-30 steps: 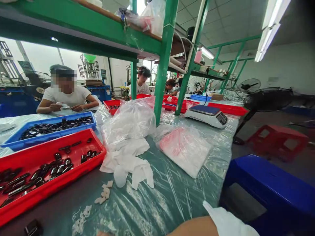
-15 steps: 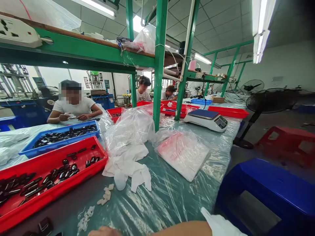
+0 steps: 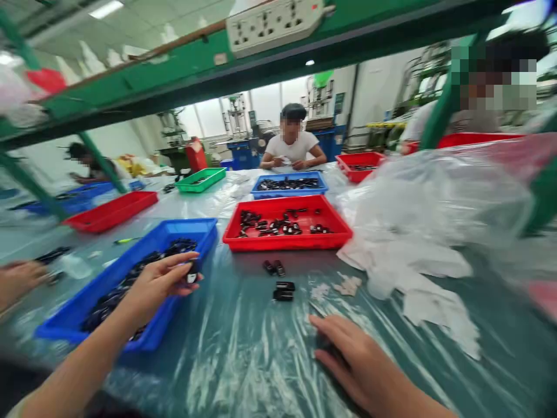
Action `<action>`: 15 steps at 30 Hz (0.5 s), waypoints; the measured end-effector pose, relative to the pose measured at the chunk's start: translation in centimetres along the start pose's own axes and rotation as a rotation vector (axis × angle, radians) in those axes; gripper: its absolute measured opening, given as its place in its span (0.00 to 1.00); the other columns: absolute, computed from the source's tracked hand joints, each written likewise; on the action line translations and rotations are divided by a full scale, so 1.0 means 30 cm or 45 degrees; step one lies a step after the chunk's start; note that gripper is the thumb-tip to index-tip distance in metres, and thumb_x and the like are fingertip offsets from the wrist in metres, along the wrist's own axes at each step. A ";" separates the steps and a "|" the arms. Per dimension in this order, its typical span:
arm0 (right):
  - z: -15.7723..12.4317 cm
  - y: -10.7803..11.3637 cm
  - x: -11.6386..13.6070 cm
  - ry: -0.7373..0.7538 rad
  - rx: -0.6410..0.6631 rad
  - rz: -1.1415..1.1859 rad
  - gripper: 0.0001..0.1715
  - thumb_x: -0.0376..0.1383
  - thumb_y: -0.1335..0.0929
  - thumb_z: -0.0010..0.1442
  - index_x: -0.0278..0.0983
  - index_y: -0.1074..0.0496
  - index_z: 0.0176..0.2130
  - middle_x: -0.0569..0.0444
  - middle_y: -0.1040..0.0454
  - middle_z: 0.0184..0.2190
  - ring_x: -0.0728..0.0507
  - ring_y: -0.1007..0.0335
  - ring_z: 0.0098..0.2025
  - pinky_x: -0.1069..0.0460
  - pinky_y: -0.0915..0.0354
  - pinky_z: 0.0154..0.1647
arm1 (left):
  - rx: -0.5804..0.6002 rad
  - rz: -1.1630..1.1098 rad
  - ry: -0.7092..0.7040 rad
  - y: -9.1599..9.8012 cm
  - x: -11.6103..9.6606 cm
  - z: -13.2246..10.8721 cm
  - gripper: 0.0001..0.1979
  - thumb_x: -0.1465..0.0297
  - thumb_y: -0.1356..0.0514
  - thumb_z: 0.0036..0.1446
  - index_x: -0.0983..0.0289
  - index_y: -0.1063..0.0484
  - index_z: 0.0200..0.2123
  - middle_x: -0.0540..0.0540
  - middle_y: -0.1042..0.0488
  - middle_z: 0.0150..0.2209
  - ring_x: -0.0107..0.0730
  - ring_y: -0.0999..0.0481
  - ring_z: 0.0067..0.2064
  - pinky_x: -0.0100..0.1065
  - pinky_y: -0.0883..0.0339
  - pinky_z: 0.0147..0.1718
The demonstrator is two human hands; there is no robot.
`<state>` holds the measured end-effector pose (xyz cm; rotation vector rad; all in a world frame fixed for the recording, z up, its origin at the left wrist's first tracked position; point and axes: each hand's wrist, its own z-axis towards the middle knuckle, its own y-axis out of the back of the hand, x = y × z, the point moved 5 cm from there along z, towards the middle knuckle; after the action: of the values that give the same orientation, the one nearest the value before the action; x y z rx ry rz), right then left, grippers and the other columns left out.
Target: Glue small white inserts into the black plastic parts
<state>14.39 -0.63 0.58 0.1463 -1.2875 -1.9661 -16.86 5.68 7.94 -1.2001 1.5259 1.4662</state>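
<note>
My left hand [image 3: 159,283] pinches a small glossy black part [image 3: 192,271] above the right edge of a blue tray [image 3: 209,238] filled with black parts. At the lower right, my right hand [image 3: 354,354] is curled around a dark object [image 3: 333,348], mostly hidden under the fingers. Between the hands and a little farther off, a few black pieces [image 3: 284,291] lie on the plastic-covered table [image 3: 235,348]. Behind them stands a red tray [image 3: 287,244] with more black parts. Small white scraps [image 3: 347,285] lie beyond my right hand.
White cloths [image 3: 418,264] and a clear plastic bag [image 3: 439,191] lie at the right. Another person's hand [image 3: 21,284] is at the left edge. A person in white [image 3: 292,145] sits opposite, behind a blue tray [image 3: 289,191]. A green shelf beam [image 3: 174,87] crosses overhead.
The view has swung left and down. Both hands, the near blue tray and the other person's hand at the left now show; the scale and stools have left the view.
</note>
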 end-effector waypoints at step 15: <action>0.007 -0.018 -0.014 0.206 -0.189 -0.093 0.14 0.38 0.37 0.60 0.38 0.31 0.46 0.51 0.22 0.38 0.45 0.23 0.37 0.55 0.26 0.35 | -0.138 0.028 -0.074 0.109 0.029 0.038 0.29 0.59 0.36 0.45 0.68 0.29 0.50 0.58 0.21 0.34 0.40 0.22 0.37 0.35 0.27 0.33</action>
<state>14.28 -0.11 0.11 0.2762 -1.0417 -2.0583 -20.35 6.45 8.11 -1.1961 1.4411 1.6019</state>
